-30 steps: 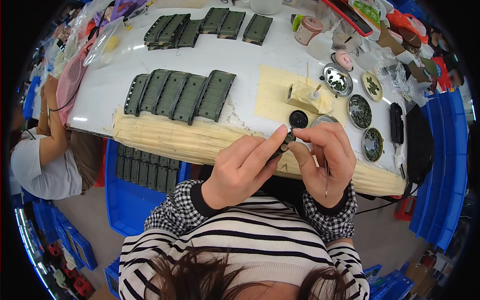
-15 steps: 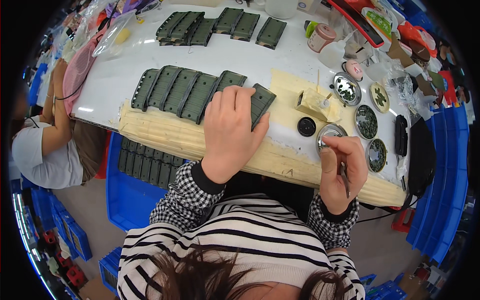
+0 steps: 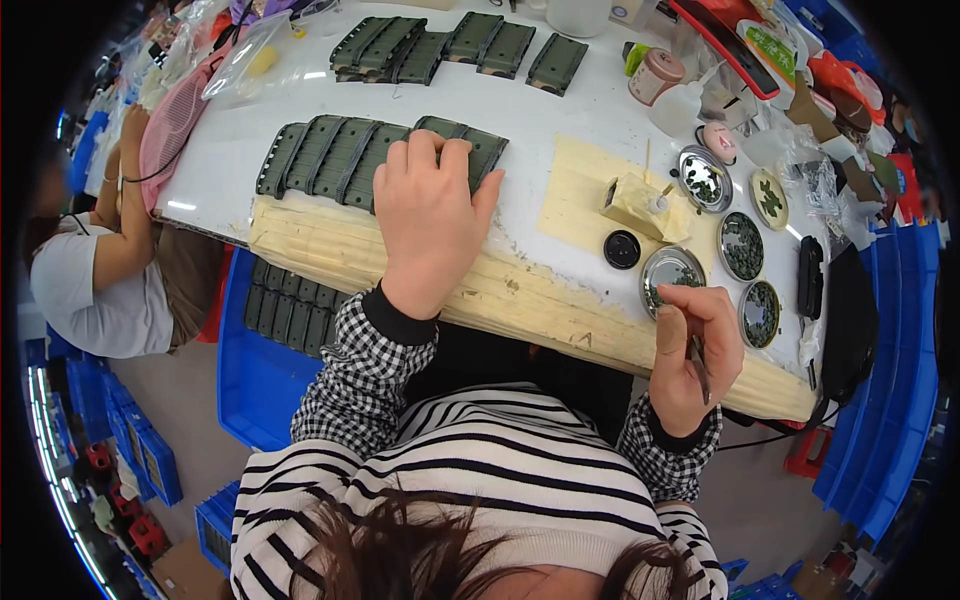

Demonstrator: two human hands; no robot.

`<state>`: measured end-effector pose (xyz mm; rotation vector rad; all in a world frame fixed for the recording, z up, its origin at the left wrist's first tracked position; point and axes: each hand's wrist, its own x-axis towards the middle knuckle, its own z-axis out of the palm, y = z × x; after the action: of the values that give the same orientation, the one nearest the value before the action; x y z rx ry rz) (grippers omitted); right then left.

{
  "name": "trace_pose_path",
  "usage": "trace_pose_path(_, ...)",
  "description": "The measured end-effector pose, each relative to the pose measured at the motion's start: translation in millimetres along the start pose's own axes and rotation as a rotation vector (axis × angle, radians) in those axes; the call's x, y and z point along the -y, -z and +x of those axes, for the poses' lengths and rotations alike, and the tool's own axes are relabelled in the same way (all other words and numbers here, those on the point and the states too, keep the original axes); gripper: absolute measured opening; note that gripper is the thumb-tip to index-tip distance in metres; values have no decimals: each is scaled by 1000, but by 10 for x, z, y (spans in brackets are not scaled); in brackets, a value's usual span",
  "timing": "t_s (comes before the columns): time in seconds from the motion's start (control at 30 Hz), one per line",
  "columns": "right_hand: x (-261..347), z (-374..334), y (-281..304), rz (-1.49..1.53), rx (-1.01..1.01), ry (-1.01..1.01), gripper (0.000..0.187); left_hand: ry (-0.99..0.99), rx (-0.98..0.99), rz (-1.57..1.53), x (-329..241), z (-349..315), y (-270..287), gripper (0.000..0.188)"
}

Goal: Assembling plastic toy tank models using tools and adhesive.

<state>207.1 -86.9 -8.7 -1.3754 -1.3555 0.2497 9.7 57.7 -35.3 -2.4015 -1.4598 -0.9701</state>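
A row of dark green ribbed panels [image 3: 335, 160] lies along the near edge of the table, left of the middle. My left hand [image 3: 430, 215] is on the right end of that row, fingers bent over the panels and thumb at the end; the part beneath my palm is hidden. In my right hand [image 3: 695, 350] is a slim metal tool [image 3: 698, 368], probably tweezers, its handle showing below the fingers. The fingertips are at the near rim of a round metal dish [image 3: 648, 272] of small dark green pieces; the tool's tip is hidden.
More green panels [image 3: 485, 45] lie at the back. Several round dishes, one with dark pieces [image 3: 741, 245], stand at right near a yellow-wrapped block [image 3: 640, 208] and black round lid [image 3: 621, 249]. A blue bin [image 3: 250, 390] sits below left. Another person [image 3: 105, 290] sits at left.
My left hand has moved left, and the end panel that stuck out at an angle on the right is now in with the row. The right hand stays by the dish, its fingertips slightly lower.
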Motion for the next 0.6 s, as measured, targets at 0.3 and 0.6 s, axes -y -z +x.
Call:
trace_pose_path(0.3, 67, -50, 59, -34, 20, -12, 10, -71, -21, -91, 40, 7, 148, 35)
trace_pose_path(0.6, 224, 21, 222, -116, 9, -18, 97, 191, 104, -25, 2283, 1707, -102, 52)
